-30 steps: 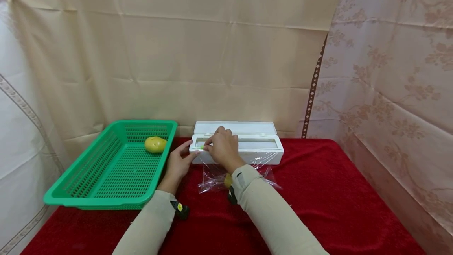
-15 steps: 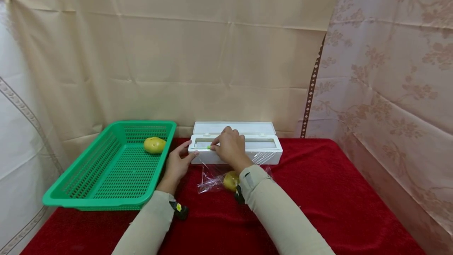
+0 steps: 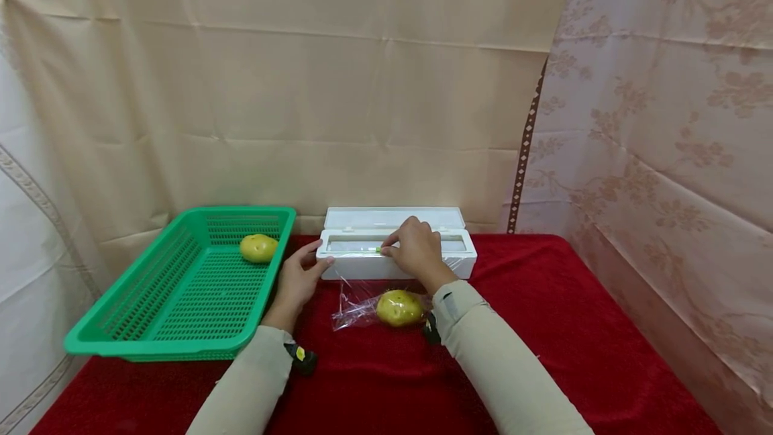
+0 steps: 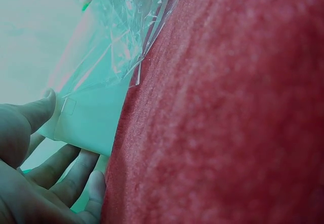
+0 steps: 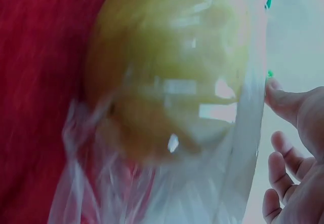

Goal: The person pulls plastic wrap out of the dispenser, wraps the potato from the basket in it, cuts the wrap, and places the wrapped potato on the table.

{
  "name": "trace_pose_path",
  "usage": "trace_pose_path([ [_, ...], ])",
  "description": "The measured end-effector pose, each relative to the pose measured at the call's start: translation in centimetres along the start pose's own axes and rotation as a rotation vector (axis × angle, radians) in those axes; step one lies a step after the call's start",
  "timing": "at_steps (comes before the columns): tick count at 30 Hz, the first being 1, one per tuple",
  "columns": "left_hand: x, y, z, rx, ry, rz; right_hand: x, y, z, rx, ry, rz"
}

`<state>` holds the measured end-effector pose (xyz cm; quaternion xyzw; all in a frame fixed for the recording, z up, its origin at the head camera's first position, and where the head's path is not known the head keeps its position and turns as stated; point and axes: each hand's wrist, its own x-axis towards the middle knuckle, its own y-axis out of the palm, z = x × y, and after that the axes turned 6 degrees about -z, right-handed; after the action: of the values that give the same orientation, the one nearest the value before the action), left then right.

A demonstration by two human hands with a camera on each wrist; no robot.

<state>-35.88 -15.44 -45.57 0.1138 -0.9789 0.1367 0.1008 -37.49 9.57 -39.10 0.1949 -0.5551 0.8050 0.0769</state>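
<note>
A white cling film dispenser box [image 3: 398, 267] stands on the table with its lid [image 3: 392, 218] raised. My left hand [image 3: 297, 284] grips the box's left end; in the left wrist view the thumb lies on the front edge and the fingers reach round the end. My right hand [image 3: 417, 250] pinches a small green slide cutter [image 3: 378, 250] on the box's front rim, near the middle. Clear cling film [image 3: 353, 314] hangs from the box's front onto the cloth, covering a yellow potato [image 3: 400, 308]. The right wrist view shows the film drawn over that potato [image 5: 167, 72].
A green plastic basket [image 3: 175, 348] stands to the left, with another yellow potato [image 3: 258, 248] inside. Red velvet cloth [image 3: 580, 327] covers the table. Beige curtain [image 3: 338, 86] hangs close behind the box, and a patterned curtain [image 3: 670, 153] on the right.
My right hand has slid the green slide cutter rightward along the box's rim. The potato under the film has come out from behind the right wrist. My left hand keeps its hold.
</note>
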Motion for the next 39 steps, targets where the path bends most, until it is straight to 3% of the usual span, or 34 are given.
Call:
trace_pose_path([
  [14, 0.0, -0.1, 0.1, 0.005, -0.013, 0.009, -0.3, -0.9, -2.2, 0.003, 0.019, 0.014],
  [23, -0.1, -0.1, 0.0, 0.01, -0.017, 0.014, -0.5, -1.1, -2.8, -0.016, -0.004, 0.0],
  [30, -0.1, 0.2, 0.0, -0.012, 0.02, -0.005, -0.7, -1.4, -3.4, -0.031, -0.044, -0.03],
  [39, 0.0, 0.1, -0.1, -0.004, -0.001, 0.0, -0.7, -1.6, -3.7, -0.046, -0.072, -0.037],
])
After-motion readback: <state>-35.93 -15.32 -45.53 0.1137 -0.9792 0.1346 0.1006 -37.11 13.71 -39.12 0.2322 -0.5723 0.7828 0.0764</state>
